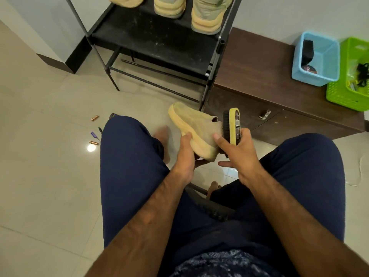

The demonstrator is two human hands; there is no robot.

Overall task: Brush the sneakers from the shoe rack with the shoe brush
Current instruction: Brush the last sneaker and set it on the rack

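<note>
- Partly hidden are the fingers of the left hand [184,154], which is wrapped round the heel end of a yellow sneaker [196,132]; only the thumb is seen, pressed on the sneaker's side.
- The sneaker is held in the air between the knees, above the tiled floor [50,176], with its toe pointed away toward the shoe rack [159,43].
- A shoe brush [232,125] is gripped in the right hand [237,152]. Most fingers are curled behind its yellow back and out of sight. Its dark bristles are turned to the sneaker and appear to touch the upper near the collar.
- Three more sneakers [208,15] on the rack are cut off by the top edge.
- A blue basket [317,58] and a green basket [351,76] are set on the wooden counter [259,66] at the right. The green one is cropped by the frame, and the contents of both are hard to make out.
- Two batteries [94,118] and a screwdriver [95,136] are scattered on the floor beside the left knee.
</note>
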